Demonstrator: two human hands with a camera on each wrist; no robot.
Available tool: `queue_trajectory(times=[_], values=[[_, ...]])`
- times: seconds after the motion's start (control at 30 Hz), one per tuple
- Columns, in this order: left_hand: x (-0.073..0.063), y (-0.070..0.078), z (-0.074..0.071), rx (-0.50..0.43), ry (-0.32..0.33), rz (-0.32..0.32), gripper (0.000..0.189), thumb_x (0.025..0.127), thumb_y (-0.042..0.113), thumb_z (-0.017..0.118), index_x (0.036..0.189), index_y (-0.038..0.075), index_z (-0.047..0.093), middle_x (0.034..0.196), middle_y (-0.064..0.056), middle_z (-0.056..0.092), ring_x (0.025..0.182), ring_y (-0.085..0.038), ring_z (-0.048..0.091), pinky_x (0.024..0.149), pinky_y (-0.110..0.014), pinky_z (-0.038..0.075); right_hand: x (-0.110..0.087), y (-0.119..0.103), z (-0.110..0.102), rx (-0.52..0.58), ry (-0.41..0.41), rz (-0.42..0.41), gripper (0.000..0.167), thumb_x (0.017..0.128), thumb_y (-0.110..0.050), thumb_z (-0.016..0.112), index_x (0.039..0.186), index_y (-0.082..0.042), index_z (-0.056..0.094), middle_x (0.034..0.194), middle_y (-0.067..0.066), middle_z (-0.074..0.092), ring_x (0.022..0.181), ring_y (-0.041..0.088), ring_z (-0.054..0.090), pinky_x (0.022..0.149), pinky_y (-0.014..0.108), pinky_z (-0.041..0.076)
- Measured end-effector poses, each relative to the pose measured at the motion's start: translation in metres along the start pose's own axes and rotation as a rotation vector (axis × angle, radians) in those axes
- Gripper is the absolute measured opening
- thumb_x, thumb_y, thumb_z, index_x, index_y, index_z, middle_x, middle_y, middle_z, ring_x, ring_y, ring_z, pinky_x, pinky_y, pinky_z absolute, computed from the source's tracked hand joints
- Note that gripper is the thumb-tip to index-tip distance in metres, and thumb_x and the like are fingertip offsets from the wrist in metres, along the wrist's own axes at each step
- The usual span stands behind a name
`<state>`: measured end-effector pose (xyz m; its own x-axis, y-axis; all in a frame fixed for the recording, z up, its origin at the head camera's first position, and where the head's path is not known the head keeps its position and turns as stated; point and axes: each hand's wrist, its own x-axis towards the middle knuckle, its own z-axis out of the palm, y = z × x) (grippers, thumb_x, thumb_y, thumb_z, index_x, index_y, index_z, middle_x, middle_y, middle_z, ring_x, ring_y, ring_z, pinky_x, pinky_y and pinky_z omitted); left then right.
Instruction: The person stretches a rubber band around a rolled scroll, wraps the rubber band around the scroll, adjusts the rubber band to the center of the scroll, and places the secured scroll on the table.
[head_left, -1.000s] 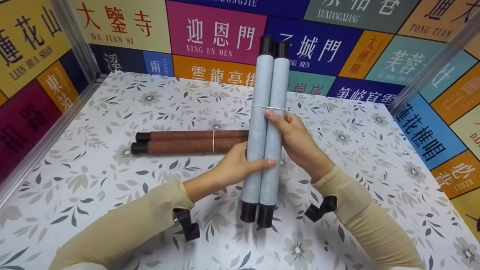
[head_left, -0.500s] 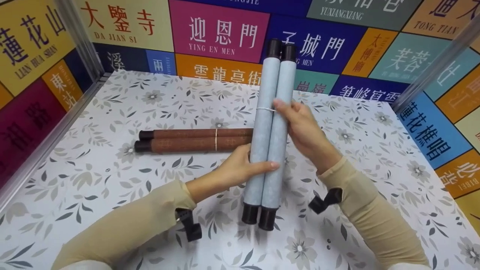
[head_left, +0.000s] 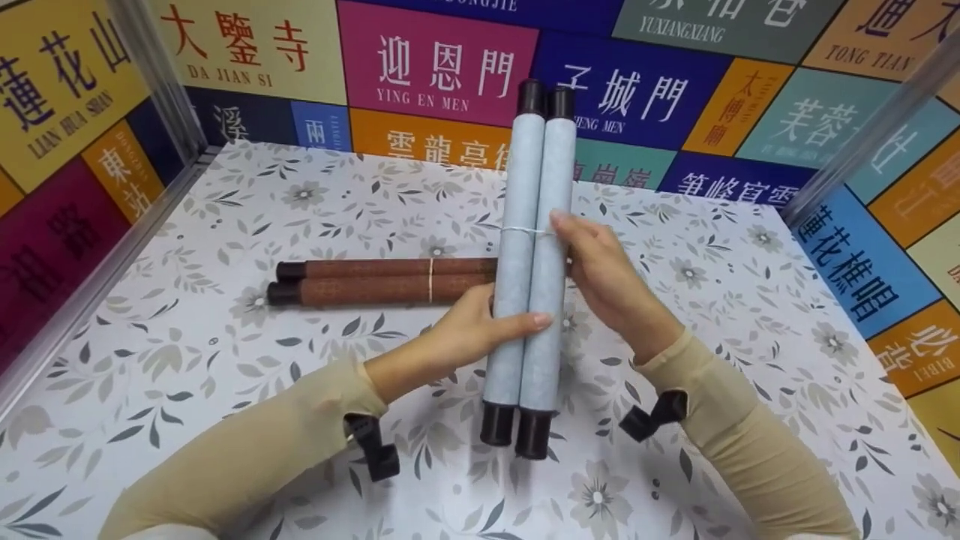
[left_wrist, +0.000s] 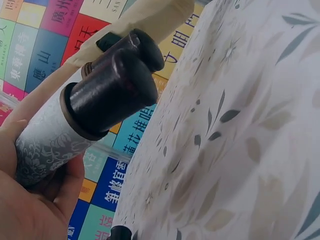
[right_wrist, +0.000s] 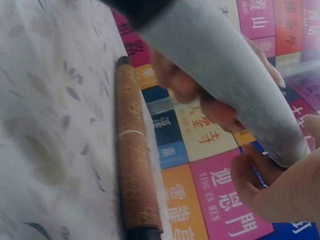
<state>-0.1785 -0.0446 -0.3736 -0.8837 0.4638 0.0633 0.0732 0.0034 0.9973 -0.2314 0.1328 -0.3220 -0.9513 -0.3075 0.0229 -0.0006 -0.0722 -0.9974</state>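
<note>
A pale blue-grey scroll (head_left: 523, 165), rolled from both ends into two side-by-side rolls with black end caps, is held up above the table at a slight tilt. A thin white string (head_left: 517, 229) circles its middle. My left hand (head_left: 466, 328) grips the lower half, thumb laid across the front. On the right edge, my right hand (head_left: 613, 281) holds the scroll with its thumb by the string; its fingers (right_wrist: 245, 175) curl behind in the right wrist view. A brown patterned scroll (head_left: 375, 283), also black-capped and tied, lies behind, its right end hidden.
The table (head_left: 247, 420) wears a white cloth with grey leaves and flowers. Colourful panels (head_left: 442, 67) with lettering stand along the back and both sides. Clear posts (head_left: 161, 82) rise at the back corners. Each sleeve carries a black wrist mount (head_left: 371, 448).
The blue-grey scroll's top swung right, then back left. My right thumb has shifted from the string between the rolls to the right roll's outer side. The brown scroll stays put.
</note>
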Motion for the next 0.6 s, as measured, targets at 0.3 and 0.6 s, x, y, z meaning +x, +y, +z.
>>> queue_trajectory(times=[0.3,0.6], values=[[-0.002,0.001,0.006,-0.048,-0.035,-0.050,0.042,0.089,0.033,0.072,0.120,0.007,0.061,0.106,-0.013,0.073,0.090,-0.020,0.073,0.085,-0.034,0.060,-0.002,0.001,0.005,-0.045,0.064,0.005,0.028,0.096,-0.021,0.063,0.114,0.000,0.060,0.097,0.002,0.069,0.090,0.014,0.066,0.090,0.027,0.054],[0.006,0.003,-0.008,0.049,-0.020,-0.055,0.043,0.089,0.036,0.072,0.120,0.008,0.063,0.106,-0.012,0.072,0.089,-0.018,0.071,0.084,-0.032,0.059,-0.010,0.017,0.012,-0.048,0.045,0.075,0.031,0.098,-0.027,0.060,0.116,-0.001,0.060,0.101,0.001,0.069,0.094,0.013,0.065,0.092,0.026,0.052]])
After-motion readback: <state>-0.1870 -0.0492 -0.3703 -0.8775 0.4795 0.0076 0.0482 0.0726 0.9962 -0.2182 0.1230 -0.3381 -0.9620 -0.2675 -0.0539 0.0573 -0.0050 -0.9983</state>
